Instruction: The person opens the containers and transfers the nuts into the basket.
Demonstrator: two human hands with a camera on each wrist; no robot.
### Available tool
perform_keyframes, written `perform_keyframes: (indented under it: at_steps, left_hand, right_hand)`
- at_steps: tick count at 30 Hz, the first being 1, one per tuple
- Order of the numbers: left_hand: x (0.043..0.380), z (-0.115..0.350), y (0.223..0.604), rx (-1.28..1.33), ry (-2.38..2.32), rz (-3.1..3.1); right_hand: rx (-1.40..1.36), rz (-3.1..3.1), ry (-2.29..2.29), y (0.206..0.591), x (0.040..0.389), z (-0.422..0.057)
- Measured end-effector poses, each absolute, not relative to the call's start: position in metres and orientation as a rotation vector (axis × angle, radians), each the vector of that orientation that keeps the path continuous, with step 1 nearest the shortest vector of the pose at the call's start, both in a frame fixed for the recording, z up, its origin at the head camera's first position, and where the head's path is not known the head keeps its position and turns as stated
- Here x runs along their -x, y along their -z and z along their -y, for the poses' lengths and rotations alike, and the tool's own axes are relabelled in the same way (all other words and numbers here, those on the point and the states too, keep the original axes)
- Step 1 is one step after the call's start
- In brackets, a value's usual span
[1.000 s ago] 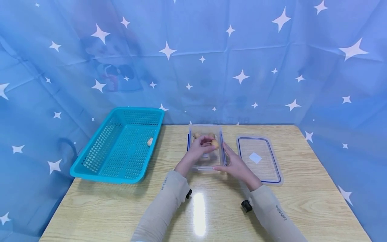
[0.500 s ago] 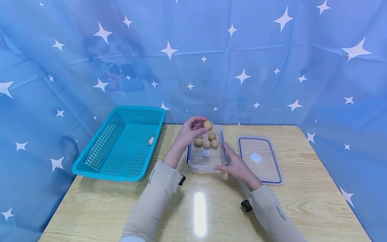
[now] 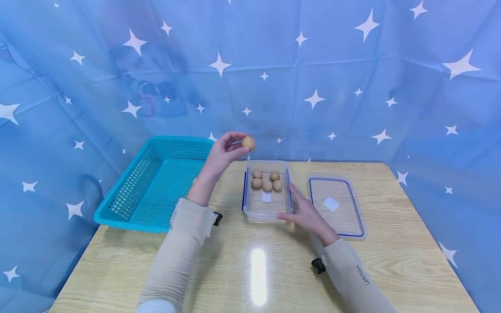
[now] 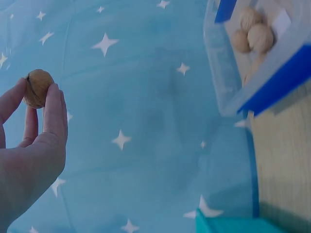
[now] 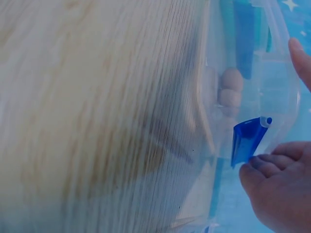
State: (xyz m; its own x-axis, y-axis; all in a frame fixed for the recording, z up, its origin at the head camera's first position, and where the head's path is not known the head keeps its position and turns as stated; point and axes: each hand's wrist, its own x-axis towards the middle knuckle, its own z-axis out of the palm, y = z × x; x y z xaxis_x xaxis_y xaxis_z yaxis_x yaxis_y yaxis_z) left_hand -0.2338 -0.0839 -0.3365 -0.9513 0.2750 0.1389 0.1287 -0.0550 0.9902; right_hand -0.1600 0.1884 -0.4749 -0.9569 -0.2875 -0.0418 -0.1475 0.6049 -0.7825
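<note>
A walnut [image 3: 248, 142] is pinched between the thumb and fingers of my left hand [image 3: 221, 156], raised behind the table's far edge in the head view. In the left wrist view the walnut [image 4: 38, 88] shows its seam, gripped at the fingertips. Several more walnuts [image 3: 267, 186] lie at the far end of a clear plastic food container [image 3: 270, 211] with blue latches. My right hand [image 3: 307, 213] grips the container's near right corner, thumb at the front rim and fingers along the side. The right wrist view puts those fingers beside a hanging blue latch [image 5: 250, 140].
On the left stands a turquoise perforated basket [image 3: 129, 224], partly covered by my left arm. The container's clear lid [image 3: 336, 213], with a blue seal, lies flat on the wooden table [image 3: 391, 269] at the right. A blue star-patterned curtain [image 3: 266, 95] hangs behind.
My left hand has lifted the walnut out of the container and carried it up and left. The right hand stays at the container, which has not moved.
</note>
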Motion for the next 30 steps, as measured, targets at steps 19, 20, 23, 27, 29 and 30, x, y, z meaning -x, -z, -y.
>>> perform_keyframes:
  at_steps: [19,20,23,27,29,30]
  left_hand:
    - [0.244,0.167,0.32,-0.263,-2.231,-2.251]
    - [0.244,0.171,0.321,-0.25,-2.223,-2.257]
    - [0.245,0.182,0.325,-0.212,-2.196,-2.275]
    - [0.247,0.195,0.334,-0.146,-2.135,-2.316]
    - [0.247,0.201,0.339,-0.104,-2.099,-2.343]
    - [0.247,0.204,0.342,-0.086,-2.076,-2.361]
  right_hand:
    - [0.359,-2.659,1.271,0.477,0.161,-0.191]
    - [0.36,-2.66,1.267,0.478,0.161,-0.191]
    - [0.361,-2.664,1.262,0.478,0.161,-0.191]
    - [0.362,-2.668,1.266,0.477,0.161,-0.191]
    - [0.362,-2.663,1.275,0.476,0.161,-0.191]
    - [0.361,-2.661,1.278,0.476,0.161,-0.19]
